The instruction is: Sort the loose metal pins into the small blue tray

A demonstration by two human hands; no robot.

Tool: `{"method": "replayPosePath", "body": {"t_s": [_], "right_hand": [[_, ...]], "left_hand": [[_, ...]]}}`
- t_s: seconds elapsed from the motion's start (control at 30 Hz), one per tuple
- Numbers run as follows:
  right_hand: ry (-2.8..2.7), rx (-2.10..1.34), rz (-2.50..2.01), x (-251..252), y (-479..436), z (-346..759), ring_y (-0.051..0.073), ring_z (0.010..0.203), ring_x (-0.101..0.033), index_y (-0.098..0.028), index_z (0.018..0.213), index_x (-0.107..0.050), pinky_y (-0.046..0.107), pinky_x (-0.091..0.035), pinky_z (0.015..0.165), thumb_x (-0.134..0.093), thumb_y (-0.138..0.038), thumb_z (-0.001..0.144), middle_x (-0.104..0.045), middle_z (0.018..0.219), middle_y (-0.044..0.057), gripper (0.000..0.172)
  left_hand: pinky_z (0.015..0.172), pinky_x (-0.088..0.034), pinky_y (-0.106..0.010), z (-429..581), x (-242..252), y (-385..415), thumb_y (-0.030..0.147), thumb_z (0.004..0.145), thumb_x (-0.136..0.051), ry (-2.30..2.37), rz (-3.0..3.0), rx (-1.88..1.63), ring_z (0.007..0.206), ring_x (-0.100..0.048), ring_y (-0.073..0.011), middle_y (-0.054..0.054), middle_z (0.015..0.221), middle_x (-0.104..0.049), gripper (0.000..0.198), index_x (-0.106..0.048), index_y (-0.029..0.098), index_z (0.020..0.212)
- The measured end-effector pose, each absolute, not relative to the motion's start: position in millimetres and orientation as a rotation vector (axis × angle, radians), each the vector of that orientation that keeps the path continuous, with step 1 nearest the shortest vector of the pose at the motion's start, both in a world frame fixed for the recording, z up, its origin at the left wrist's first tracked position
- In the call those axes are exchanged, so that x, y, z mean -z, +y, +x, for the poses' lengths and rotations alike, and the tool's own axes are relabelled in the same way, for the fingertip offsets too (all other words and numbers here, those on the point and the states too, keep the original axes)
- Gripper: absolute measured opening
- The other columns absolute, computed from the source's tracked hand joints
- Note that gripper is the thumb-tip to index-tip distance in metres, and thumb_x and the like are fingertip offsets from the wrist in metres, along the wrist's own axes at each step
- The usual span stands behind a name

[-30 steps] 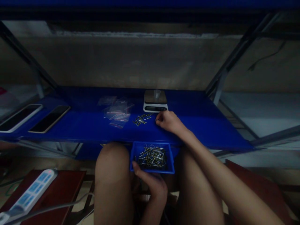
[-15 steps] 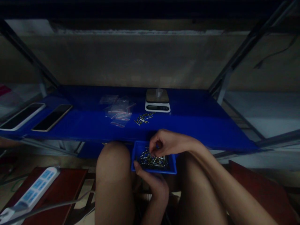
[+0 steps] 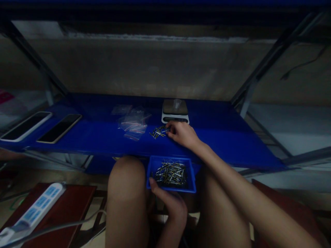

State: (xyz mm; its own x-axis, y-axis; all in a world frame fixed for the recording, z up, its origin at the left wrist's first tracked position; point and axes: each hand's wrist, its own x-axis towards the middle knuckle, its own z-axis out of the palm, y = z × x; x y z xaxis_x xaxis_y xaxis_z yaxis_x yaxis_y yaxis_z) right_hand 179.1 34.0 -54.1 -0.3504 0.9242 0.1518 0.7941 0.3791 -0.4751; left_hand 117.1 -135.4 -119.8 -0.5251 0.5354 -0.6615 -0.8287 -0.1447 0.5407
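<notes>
My left hand [image 3: 168,199] is closed on the near left edge of a blue plastic tray [image 3: 192,177], its thumb over the rim. Inside lies a heap of thin silver and gold metal pins [image 3: 172,172], like long screws or nails. My right hand [image 3: 182,132] reaches over the blue table, fingers pinched at the right side of a small pile of similar pins [image 3: 158,132]. Silvery pins show at its fingertips; how many it grips is unclear. Just behind it stands a white digital scale [image 3: 167,118] with a small clear cup [image 3: 177,104] on top.
Clear zip bags [image 3: 134,122] lie left of the small pile on the blue table [image 3: 212,137]. Two phones [image 3: 60,128] rest at the left end. Metal struts [image 3: 248,96] rise at both sides. A power strip [image 3: 38,210] lies on a reddish-brown surface at lower left.
My right hand has moved from inside the tray up and forward to the small pile on the table. The tray's heap is now uncovered. My left hand still holds the tray.
</notes>
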Motion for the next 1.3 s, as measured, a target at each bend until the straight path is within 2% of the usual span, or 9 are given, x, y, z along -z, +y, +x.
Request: {"method": "replayPosePath", "body": {"t_s": [0.13,0.37,0.57,0.67,0.77,0.87,0.93,1.13,1.3], "right_hand": [[-2.296,-0.586,-1.47,56,37,187,0.013,0.076,-0.063,-0.019,0.096,-0.072,0.025,-0.038,0.067,-0.067,-0.014,0.087,-0.073,0.089,0.001,0.011],[-2.314,-0.777,-1.522,52,29,203,0.012,0.067,-0.06,-0.018,0.086,-0.072,0.023,-0.039,0.062,-0.074,-0.017,0.075,-0.071,0.078,0.0,0.012],[-2.238,-1.578,-1.145,35,-5,211,0.01,0.064,-0.056,-0.014,0.089,-0.075,0.021,-0.041,0.058,-0.074,-0.025,0.076,-0.067,0.072,-0.001,0.017],[-2.311,-1.753,-0.963,29,-15,208,0.011,0.068,-0.058,-0.013,0.094,-0.079,0.021,-0.042,0.06,-0.08,-0.036,0.078,-0.071,0.077,0.001,0.029],[-2.263,-1.621,-1.045,32,-9,208,0.012,0.067,-0.059,-0.014,0.097,-0.08,0.022,-0.042,0.06,-0.077,-0.044,0.083,-0.071,0.077,0.002,0.033],[-2.093,-1.037,-1.395,40,8,215,0.013,0.066,-0.06,-0.016,0.092,-0.078,0.023,-0.042,0.061,-0.072,-0.033,0.085,-0.071,0.075,0.002,0.019],[-2.016,-0.776,-1.556,45,18,221,0.014,0.068,-0.062,-0.017,0.088,-0.077,0.024,-0.043,0.063,-0.071,-0.027,0.083,-0.072,0.077,0.003,0.012],[-2.061,-0.515,-1.687,49,21,224,0.015,0.071,-0.064,-0.019,0.093,-0.076,0.026,-0.042,0.065,-0.067,-0.019,0.085,-0.074,0.081,0.003,0.012],[-2.169,-0.484,-1.514,50,26,206,0.015,0.075,-0.064,-0.02,0.111,-0.072,0.026,-0.042,0.069,-0.071,-0.029,0.09,-0.075,0.09,0.002,0.023]], "left_hand": [[0.107,-0.056,-0.041,117,122,-136,0.076,0.088,-0.056,1.138,-0.387,-1.823,0.136,-0.061,-0.0321,-0.01,0.145,-0.066,0.074,-0.061,0.027,0.143],[0.107,-0.056,-0.039,118,120,-136,0.072,0.09,-0.057,1.131,-0.385,-1.858,0.141,-0.057,-0.0306,-0.01,0.146,-0.065,0.07,-0.061,0.026,0.143],[0.105,-0.057,-0.038,117,121,-135,0.072,0.089,-0.058,1.119,-0.393,-1.855,0.139,-0.059,-0.0306,-0.01,0.142,-0.067,0.071,-0.062,0.026,0.142],[0.102,-0.059,-0.039,117,121,-134,0.073,0.091,-0.054,1.115,-0.364,-1.846,0.135,-0.062,-0.0312,-0.01,0.141,-0.068,0.07,-0.063,0.025,0.14],[0.103,-0.059,-0.04,117,121,-134,0.073,0.091,-0.052,1.141,-0.374,-1.828,0.135,-0.062,-0.0312,-0.01,0.141,-0.068,0.069,-0.064,0.025,0.139],[0.107,-0.056,-0.04,117,120,-134,0.072,0.091,-0.055,1.151,-0.414,-1.832,0.14,-0.058,-0.0306,-0.009,0.143,-0.067,0.068,-0.064,0.026,0.139],[0.109,-0.055,-0.039,117,121,-135,0.072,0.09,-0.056,1.144,-0.412,-1.85,0.143,-0.056,-0.0303,-0.009,0.145,-0.066,0.068,-0.063,0.026,0.14],[0.111,-0.054,-0.039,118,121,-134,0.074,0.089,-0.057,1.119,-0.4,-1.853,0.142,-0.056,-0.0306,-0.009,0.147,-0.064,0.073,-0.061,0.026,0.144],[0.11,-0.054,-0.039,118,118,-134,0.073,0.089,-0.058,1.116,-0.408,-1.853,0.141,-0.057,-0.0311,-0.009,0.148,-0.064,0.072,-0.061,0.027,0.143]]}}
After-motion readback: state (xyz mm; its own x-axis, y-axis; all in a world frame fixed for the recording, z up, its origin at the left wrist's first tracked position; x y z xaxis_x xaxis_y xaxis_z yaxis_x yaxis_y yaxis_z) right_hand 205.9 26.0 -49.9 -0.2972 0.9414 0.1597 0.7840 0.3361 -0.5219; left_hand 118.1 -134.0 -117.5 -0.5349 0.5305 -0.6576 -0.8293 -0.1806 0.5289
